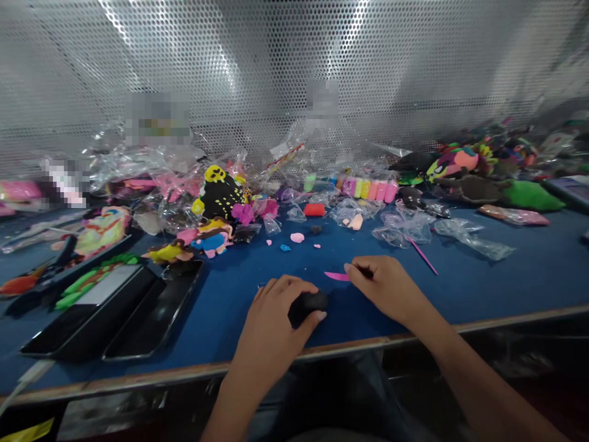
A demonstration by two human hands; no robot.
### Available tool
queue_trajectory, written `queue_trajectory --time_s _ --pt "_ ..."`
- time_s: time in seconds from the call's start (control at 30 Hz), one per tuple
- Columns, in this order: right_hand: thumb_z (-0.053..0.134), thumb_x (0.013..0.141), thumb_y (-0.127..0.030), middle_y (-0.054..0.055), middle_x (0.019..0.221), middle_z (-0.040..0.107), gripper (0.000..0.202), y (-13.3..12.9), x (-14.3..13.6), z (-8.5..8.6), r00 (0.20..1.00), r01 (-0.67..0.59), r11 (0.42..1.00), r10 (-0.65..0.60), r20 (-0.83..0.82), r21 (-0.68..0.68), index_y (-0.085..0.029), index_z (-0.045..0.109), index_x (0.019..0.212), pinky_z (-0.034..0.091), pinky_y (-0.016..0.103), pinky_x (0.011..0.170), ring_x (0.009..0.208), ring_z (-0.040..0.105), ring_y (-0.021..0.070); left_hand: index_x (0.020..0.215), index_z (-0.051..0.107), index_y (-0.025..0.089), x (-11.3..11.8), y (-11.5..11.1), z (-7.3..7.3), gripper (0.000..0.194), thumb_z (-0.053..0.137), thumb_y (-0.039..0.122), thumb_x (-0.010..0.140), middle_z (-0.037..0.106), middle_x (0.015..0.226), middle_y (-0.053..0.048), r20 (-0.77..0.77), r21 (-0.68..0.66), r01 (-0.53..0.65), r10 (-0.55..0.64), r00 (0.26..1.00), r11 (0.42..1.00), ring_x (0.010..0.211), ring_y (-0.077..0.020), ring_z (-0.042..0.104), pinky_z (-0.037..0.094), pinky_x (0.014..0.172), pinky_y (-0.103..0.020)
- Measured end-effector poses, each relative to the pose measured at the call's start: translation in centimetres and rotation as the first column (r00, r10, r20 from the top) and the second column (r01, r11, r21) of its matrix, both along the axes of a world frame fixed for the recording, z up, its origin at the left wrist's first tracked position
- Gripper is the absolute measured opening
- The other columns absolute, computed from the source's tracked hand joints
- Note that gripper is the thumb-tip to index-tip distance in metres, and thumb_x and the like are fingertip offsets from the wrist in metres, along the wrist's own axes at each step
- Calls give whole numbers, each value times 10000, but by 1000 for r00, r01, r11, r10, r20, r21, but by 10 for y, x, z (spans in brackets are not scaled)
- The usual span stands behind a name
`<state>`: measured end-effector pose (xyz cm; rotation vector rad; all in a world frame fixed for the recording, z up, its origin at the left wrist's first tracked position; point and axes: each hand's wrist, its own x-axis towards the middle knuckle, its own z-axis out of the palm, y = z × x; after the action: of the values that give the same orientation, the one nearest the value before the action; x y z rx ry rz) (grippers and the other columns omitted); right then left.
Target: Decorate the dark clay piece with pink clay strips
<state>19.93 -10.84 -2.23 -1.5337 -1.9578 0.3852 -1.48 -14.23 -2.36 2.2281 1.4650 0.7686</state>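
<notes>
My left hand [280, 313] is closed around a lump of black modelling clay [309, 305], thumb on the near side and fingers over the far side, just above the blue tabletop. In my right hand [384, 285] is a small pink plastic clay knife [337, 276], pinched between thumb and fingers. Its blade points left toward the black clay, and the two are apart. My right fingers cover the knife's handle. Beyond the hands lie small bits of clay: a pink piece [297, 237], a blue piece [285, 248] and a dark crumb [316, 229].
A phone [151, 313] and a dark box lie at the left. Clay figures, including a black one with yellow spots [219, 196], crowd the back. Colored clay sticks [370, 189], a red block [314, 210], plastic bags [473, 236] and a purple stick [423, 256] lie beyond my hands.
</notes>
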Motion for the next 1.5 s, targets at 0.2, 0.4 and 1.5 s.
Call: queue_trajectory --time_s 0.2,0.4,1.5 --pt "433 885 -354 -42 502 324 398 -3 1 -9 999 3 1000 -3 -38 6 -198 277 554 209 269 512 491 323 94 1055 628 330 0 0 0 209 615 302 849 648 1118 20 5 12 -4 4 1000 1000 1067 -214 574 447 939 -416" --pt "431 900 -361 -44 507 317 409 -5 -1 -8 997 -34 999 35 -68 14 -199 273 559 208 265 506 491 317 92 979 654 284 1 0 0 138 617 289 846 656 1111 -11 53 21 -8 7 999 1000 1035 -211 603 464 954 -408" --pt "431 900 -367 -47 506 307 411 -6 3 -8 992 -27 999 22 -127 -31 -203 261 563 209 264 497 485 314 91 1122 661 370 1 1 0 277 621 360 848 603 1239 0 -52 33 33 -31 998 999 1135 -235 554 446 982 -441"
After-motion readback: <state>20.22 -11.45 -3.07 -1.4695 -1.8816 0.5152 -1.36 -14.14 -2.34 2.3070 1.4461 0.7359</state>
